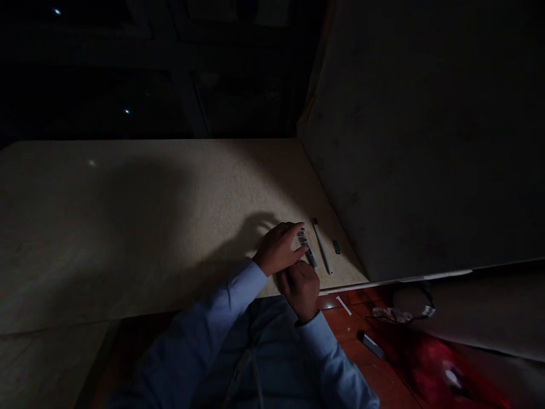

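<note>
My left hand (279, 247) rests on the beige counter (149, 227), its fingers curled over a small printed card or packet (301, 240) near the counter's right end. My right hand (301, 287) is closed just below it, pinching a thin dark pen-like stick (311, 259) that touches the card's lower edge. A white pen with a dark tip (322, 246) lies on the counter just right of both hands. Both arms wear light blue sleeves.
A small dark green object (336, 247) lies by the wall (426, 142) at the right. On the reddish floor below lie a white stick (344, 305), a dark marker (372, 345), crumpled wrappers (398, 313) and a red bag (438, 369). The room is very dim.
</note>
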A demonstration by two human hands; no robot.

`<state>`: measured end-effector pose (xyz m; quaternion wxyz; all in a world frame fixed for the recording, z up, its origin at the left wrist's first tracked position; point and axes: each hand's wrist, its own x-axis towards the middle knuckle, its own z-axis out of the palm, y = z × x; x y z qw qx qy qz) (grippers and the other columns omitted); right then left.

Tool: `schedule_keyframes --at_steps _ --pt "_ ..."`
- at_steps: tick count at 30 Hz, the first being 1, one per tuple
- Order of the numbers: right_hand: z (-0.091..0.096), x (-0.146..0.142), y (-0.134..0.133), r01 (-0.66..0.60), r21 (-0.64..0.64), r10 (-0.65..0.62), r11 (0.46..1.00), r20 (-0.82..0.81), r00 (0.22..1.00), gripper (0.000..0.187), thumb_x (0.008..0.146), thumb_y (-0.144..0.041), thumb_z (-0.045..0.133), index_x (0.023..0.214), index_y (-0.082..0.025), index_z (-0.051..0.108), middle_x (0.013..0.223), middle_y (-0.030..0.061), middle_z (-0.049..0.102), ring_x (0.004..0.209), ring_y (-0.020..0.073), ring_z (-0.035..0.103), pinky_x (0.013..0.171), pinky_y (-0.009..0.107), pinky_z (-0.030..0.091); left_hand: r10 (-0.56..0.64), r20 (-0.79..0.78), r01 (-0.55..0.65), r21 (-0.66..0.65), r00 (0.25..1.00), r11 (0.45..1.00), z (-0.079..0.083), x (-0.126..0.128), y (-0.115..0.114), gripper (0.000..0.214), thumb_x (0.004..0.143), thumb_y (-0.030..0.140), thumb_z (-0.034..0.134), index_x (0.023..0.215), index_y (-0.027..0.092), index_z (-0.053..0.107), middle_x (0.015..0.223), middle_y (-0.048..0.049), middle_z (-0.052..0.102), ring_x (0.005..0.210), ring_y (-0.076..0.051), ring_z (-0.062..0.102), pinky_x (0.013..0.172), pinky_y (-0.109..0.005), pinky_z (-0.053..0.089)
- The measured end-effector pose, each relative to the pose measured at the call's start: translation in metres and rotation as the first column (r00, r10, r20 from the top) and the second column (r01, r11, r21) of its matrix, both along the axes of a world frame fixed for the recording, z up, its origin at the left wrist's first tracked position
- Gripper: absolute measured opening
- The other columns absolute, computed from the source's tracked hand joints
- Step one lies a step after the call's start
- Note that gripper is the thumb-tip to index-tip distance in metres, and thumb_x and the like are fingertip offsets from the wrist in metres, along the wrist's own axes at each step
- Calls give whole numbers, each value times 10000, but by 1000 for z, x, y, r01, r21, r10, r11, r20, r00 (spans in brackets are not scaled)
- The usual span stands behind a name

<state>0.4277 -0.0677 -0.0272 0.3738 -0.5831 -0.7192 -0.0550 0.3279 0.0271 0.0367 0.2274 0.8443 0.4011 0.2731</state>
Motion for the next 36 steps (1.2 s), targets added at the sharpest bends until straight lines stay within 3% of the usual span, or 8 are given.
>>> schedule_keyframes --at_steps 5,10,14,21,25,28,31,36 --pt "-1 1 0 -47 38 48 998 -36 998 224 925 -240 509 726 -185 596 691 62 601 703 203 514 638 325 326 -25 -144 30 31 989 999 12 70 23 456 873 318 685 1280 137 589 1198 -137 682 1126 -273 629 957 -386 524" --pt "-3 3 -1 -48 46 52 998 -71 996 235 917 -250 499 718 -185 603 694 65 602 704 200 503 646 320 326 -65 -315 99 91 947 991 13 112 37 262 898 235 614 1119 102 662 1071 -144 713 1010 -261 663 859 -364 525" --pt "-3 3 -1 -32 51 37 998 -96 995 239 906 -269 502 711 -186 614 683 67 592 693 203 491 630 322 313 -90 -345 135 108 934 985 0 123 42 229 845 167 642 1057 92 683 1029 -158 716 1061 -286 635 932 -409 493" --pt "-6 2 -1 -38 56 43 998 -94 995 225 886 -245 535 691 -185 629 688 70 592 717 212 484 638 337 307 -67 -274 97 95 959 991 -15 117 43 296 850 284 683 1097 122 690 1066 -156 703 1127 -311 577 977 -468 448" --pt "-4 4 -1 -80 42 83 996 -90 992 254 932 -274 530 723 -185 644 718 65 618 723 207 500 650 337 325 -17 -107 30 126 994 992 -11 96 35 261 910 289 623 1127 153 673 1165 -131 677 1200 -280 539 1029 -473 428" --pt "0 6 -2 -100 -3 100 995 -100 990 260 965 -241 507 754 -180 647 720 56 624 718 196 520 657 333 341 9 70 -20 167 998 986 -13 61 27 257 922 230 592 1166 180 657 1188 -96 676 1199 -233 550 1060 -432 429" --pt "1 8 -2 -115 -36 111 993 -96 989 220 976 -208 496 858 -174 679 759 59 654 746 195 554 682 328 373 70 153 -96 171 986 981 -23 6 19 222 919 219 576 1114 177 676 1109 -92 698 1115 -226 597 1016 -420 471" --pt "-2 9 -4 -107 -85 101 991 -66 993 199 985 -232 519 929 -172 700 795 67 678 777 194 602 704 316 422 345 249 -347 -35 905 937 -49 -104 1 196 916 282 550 977 191 713 982 -77 724 959 -203 673 896 -372 547"
